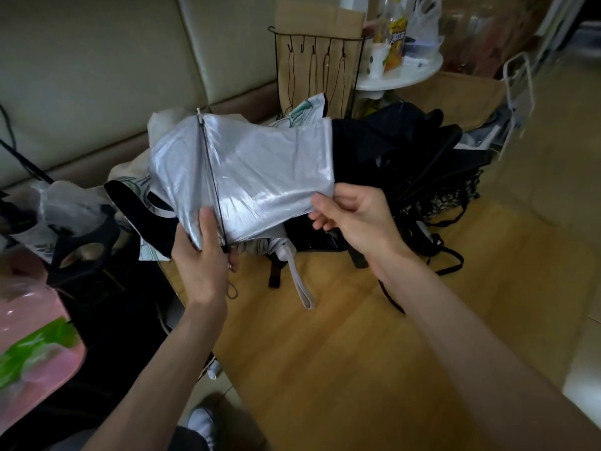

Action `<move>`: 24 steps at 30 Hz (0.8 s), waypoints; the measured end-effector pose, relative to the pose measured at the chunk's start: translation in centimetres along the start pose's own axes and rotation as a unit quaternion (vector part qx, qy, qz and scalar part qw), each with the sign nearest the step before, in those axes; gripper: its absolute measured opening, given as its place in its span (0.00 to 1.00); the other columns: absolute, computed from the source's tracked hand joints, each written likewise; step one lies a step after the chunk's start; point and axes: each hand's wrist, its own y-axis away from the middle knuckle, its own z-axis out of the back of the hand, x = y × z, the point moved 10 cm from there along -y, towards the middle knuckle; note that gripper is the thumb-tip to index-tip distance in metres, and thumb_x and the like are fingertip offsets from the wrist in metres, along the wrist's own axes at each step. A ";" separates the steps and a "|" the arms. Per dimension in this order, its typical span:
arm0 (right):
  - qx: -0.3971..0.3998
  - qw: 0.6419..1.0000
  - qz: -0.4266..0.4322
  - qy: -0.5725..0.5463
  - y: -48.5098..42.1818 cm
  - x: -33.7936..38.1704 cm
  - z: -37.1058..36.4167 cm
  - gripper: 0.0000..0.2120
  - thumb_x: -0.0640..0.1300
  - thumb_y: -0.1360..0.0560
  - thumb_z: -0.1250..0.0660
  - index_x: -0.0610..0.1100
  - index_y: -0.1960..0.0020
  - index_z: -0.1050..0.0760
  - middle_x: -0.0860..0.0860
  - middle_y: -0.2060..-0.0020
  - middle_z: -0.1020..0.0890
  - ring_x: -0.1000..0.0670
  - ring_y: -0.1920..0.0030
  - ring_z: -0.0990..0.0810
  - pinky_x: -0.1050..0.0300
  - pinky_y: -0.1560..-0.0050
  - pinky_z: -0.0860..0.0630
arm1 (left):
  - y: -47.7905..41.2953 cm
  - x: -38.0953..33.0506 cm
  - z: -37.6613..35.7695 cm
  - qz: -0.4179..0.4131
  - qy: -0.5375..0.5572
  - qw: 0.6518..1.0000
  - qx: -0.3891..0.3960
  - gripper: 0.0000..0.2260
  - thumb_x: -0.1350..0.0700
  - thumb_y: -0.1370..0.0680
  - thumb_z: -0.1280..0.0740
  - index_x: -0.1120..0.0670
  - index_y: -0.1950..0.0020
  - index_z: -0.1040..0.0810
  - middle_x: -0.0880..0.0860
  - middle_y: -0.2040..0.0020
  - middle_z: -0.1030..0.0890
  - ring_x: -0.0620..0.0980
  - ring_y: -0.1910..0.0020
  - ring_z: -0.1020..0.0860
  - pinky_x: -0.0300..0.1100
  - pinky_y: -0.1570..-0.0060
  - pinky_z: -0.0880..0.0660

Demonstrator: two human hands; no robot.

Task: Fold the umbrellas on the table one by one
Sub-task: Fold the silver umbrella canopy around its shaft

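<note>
Where left hand (199, 255) grips, silver umbrella (260, 170) partly hides its fingers.

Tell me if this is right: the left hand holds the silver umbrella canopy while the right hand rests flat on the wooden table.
No. The head view shows the right hand pinching the silver umbrella canopy, not resting on the wooden table. The left hand does hold it.
</note>
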 end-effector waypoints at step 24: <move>-0.092 0.995 -0.027 0.022 1.3 -1.0 -1.2 0.08 0.40 0.24 0.23 0.44 0.46 0.19 0.50 0.60 0.12 0.53 0.61 0.12 0.65 0.60 0.21 | 2.1 -0.2 -1.0 0.004 0.036 0.999 -0.015 0.17 0.46 0.13 0.38 0.61 0.36 0.26 0.45 0.65 0.27 0.48 0.71 0.30 0.43 0.75 0.29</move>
